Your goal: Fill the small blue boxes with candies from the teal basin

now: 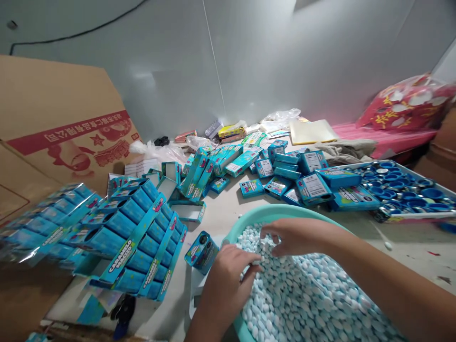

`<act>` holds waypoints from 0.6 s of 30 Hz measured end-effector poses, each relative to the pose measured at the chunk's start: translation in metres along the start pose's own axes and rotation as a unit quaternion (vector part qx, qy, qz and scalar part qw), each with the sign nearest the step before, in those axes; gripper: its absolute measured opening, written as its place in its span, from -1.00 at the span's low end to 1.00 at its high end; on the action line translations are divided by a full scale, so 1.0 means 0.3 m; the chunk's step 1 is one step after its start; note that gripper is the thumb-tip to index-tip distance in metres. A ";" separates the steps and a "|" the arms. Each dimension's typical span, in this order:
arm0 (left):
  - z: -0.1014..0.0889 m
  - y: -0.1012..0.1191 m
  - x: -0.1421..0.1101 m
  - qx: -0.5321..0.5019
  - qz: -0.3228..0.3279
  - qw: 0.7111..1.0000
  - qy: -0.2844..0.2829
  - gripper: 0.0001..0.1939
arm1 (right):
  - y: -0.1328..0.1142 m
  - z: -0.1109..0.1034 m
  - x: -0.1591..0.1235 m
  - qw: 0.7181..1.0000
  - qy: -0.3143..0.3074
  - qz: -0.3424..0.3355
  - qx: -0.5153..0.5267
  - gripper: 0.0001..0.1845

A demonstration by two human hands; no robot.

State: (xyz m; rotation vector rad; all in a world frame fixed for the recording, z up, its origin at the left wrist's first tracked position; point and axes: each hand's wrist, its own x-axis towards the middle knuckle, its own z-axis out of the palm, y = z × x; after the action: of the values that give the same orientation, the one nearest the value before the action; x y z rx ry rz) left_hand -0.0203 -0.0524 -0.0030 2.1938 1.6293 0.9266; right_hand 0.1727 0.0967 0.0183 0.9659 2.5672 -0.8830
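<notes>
A turquoise tub (245, 219) holds many small white and pale blue candies (302, 289). My right hand (297, 236) reaches over the far rim side, its fingers curved down at the candies and the thumb apart. My left hand (231, 275) lies across the tub's left rim, fingers stretched towards the candies and the thumb a little below them. No candy shows clearly in either hand. Just left of that hand, a small blue box (202, 251) stands slightly tilted on a white device or tray (195, 289), mostly hidden by my left arm.
Stacked display trays of blue boxes (131, 237) stand at left, before a large carton (64, 118). Loose blue boxes (281, 175) are piled behind the tub. A tray of blue, ring-like pieces (402, 187) lies at right, near a red-patterned bag (402, 104). A grey wall (249, 57) closes the back.
</notes>
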 end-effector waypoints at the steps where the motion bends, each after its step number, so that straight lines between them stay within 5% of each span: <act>1: -0.013 -0.011 0.000 0.012 -0.004 1.000 0.015 -0.81 | 0.000 -0.001 -0.001 1.000 0.002 0.001 -0.001 -0.47; 10: -0.217 -0.167 -0.017 0.145 -0.122 0.972 0.137 -0.83 | -0.008 -0.012 -0.012 1.000 0.002 0.012 -0.006 -0.46; 18: -0.204 -0.217 -0.013 0.163 -0.150 0.964 0.149 -0.82 | -0.006 -0.014 -0.014 1.000 0.006 0.017 -0.004 -0.42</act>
State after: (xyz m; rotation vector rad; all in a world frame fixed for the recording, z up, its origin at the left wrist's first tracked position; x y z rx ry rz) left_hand -0.1090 -0.0440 0.0066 1.9808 2.3257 0.9933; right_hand 0.1746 0.0962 0.0241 1.0135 2.5531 -0.8609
